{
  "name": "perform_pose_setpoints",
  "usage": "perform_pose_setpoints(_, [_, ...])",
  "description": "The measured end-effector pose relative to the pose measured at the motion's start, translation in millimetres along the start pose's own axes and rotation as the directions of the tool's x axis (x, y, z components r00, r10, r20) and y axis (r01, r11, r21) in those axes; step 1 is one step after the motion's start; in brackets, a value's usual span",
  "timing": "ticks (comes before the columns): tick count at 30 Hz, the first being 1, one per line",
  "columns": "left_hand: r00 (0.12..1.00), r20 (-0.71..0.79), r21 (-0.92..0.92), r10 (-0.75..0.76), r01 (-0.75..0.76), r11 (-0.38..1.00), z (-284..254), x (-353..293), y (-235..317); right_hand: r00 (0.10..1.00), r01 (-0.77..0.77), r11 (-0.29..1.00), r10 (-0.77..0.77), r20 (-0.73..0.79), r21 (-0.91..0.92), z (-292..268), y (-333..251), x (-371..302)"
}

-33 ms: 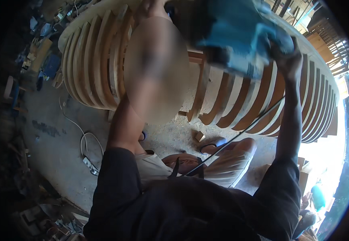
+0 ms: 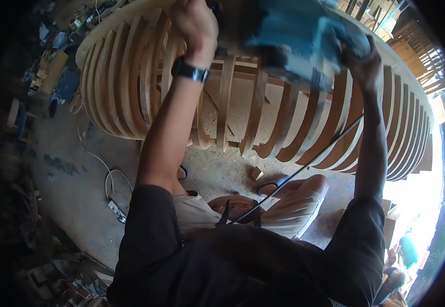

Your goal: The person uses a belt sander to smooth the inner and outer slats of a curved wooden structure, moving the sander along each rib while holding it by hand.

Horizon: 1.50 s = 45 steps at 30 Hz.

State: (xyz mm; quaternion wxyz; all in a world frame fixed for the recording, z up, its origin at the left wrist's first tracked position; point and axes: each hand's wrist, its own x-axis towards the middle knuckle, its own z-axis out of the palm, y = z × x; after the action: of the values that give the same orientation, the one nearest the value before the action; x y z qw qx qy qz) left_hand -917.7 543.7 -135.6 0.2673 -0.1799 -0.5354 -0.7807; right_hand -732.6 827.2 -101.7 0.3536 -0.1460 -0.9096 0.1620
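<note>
Power tool [image 2: 291, 30], one: blue body, dark front section, outline blurred; located at the top of the view, right of centre, in front of the upper part of the ribbed frame; contact with the wood cannot be told.

Right hand [image 2: 365, 70], one: closed around the looped handle at the tool's right end.

Left hand [image 2: 197, 25], one: at the upper edge of view, fingers bent, just beside the tool's dark left end; fingertips hidden, so whether it has hold of anything cannot be told. Black wristwatch [image 2: 190, 70] on its wrist.

Ribbed frame [image 2: 260, 112], one: pale wood, long rounded form, many curved ribs set side by side, spanning the view.

Black cable [image 2: 304, 171], one: running slantwise from behind the right forearm to the person's lap.

Wood block [image 2: 257, 173], one: small, on the concrete floor [image 2: 74, 176] below the frame.

Beige shorts [image 2: 291, 217], one pair: on the seated person, knees apart.

Power strip [image 2: 114, 209], one: white, on the floor at left, beside a looped pale cord [image 2: 109, 176].
</note>
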Motion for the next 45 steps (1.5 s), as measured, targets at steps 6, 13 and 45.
perform_pose_setpoints(6, [0.978,-0.06,0.006,-0.201,0.202,0.979,29,30,-3,0.998,0.064,0.998,-0.064,-0.015,0.014,-2,2,24])
perform_pose_setpoints(13, [0.952,-0.069,0.361,0.299,-0.256,0.897,-32,-104,40,0.971,-0.044,0.999,0.048,-0.232,0.024,-12,-11,-123])
perform_pose_setpoints(45, [0.905,-0.147,-0.057,-0.4,0.396,0.917,-160,-266,68,0.859,-0.085,0.968,0.192,-0.475,0.237,39,-25,-337])
